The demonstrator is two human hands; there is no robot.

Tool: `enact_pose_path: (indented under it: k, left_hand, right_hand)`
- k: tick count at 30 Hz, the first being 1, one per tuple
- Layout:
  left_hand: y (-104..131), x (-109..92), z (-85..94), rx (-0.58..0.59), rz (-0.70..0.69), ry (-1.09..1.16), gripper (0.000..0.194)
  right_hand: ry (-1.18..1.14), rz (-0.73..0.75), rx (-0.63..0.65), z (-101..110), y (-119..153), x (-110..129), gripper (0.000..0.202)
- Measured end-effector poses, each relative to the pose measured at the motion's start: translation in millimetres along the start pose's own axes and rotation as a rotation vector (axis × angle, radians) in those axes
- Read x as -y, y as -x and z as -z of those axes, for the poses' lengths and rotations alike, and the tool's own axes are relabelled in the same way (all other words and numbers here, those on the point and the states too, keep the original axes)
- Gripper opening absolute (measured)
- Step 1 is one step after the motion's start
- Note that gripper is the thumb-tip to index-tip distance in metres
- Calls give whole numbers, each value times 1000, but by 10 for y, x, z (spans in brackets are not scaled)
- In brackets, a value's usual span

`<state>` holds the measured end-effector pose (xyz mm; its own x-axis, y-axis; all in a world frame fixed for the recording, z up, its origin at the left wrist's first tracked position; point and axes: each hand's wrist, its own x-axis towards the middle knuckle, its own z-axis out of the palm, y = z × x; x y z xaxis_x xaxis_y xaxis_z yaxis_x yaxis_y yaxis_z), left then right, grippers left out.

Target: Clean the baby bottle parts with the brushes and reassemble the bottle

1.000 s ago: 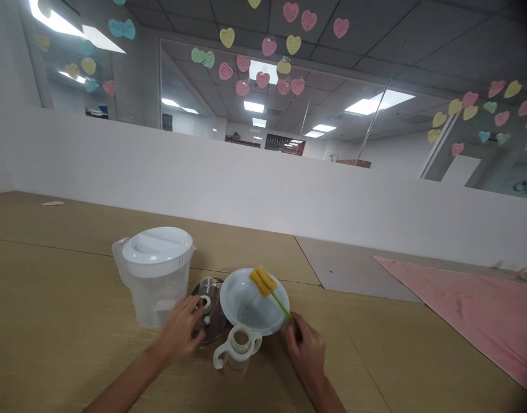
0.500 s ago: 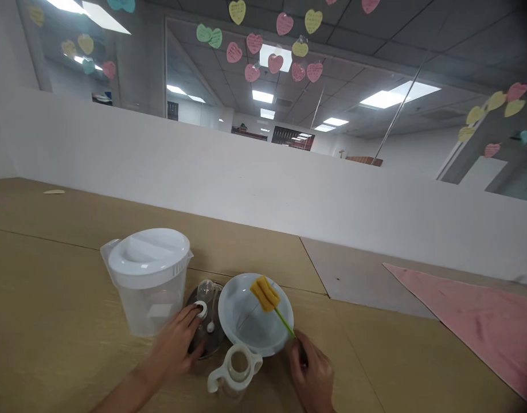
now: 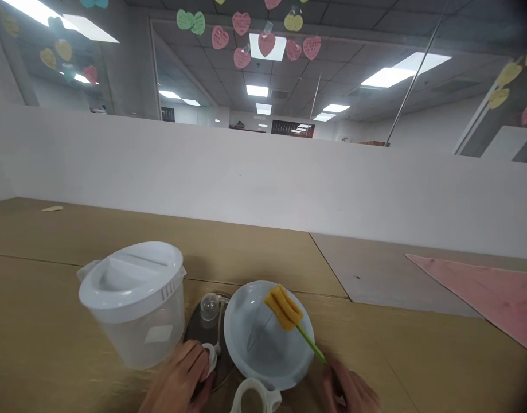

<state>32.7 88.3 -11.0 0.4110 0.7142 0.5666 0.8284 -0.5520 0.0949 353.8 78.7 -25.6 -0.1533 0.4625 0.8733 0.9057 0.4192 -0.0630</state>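
Note:
My left hand [image 3: 183,376] pinches a white ring-shaped cap [image 3: 210,360] at the near side of a dark round tray [image 3: 203,324]. On that tray lie a clear dome cover [image 3: 210,306] and a thin pale tube [image 3: 221,332]. My right hand [image 3: 349,387] is closed round the green handle of a yellow sponge brush [image 3: 284,307], whose head is over a white bowl [image 3: 263,355]. Between my hands, in front of the bowl, stands an open bottle with white handles [image 3: 254,398]; its lower part is cut off by the frame.
A translucent lidded pitcher [image 3: 136,310] stands left of the tray. A pink cloth [image 3: 491,292] lies at the right. Behind the brown tabletop [image 3: 95,229] rises a white partition [image 3: 246,178]. A small pale flat piece [image 3: 52,209] lies far left.
My left hand has lifted the white ring-shaped cap from the tray's middle and drawn it nearer. The view has shifted, so the bottle sits lower. My right hand still holds the brush over the bowl.

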Motion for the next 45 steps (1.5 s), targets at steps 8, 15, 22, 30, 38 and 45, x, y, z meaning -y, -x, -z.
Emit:
enact_pose_path:
  k: [8, 15, 22, 30, 38, 45]
  left_hand:
    - [15, 59, -22, -7, -34, 34, 19]
    - [47, 151, -132, -117, -17, 13, 33]
    - [101, 317, -294, -121, -10, 38, 38]
    - [30, 272, -383, -74, -58, 57, 40]
    - [6, 284, -349, -145, -1, 133, 31]
    - [5, 261, -286, -56, 39, 199, 33]
  right_hand:
    - [-57, -36, -44, 87, -196, 207, 22]
    - [-16, -22, -98, 47, -171, 174, 21]
    - [22, -101, -42, -89, -56, 47, 27]
    - [-142, -699, -212, -147, 120, -131, 41]
    - [-145, -893, -261, -60, 120, -21, 46]
    - [-105, -968, -299, -11, 112, -13, 48]
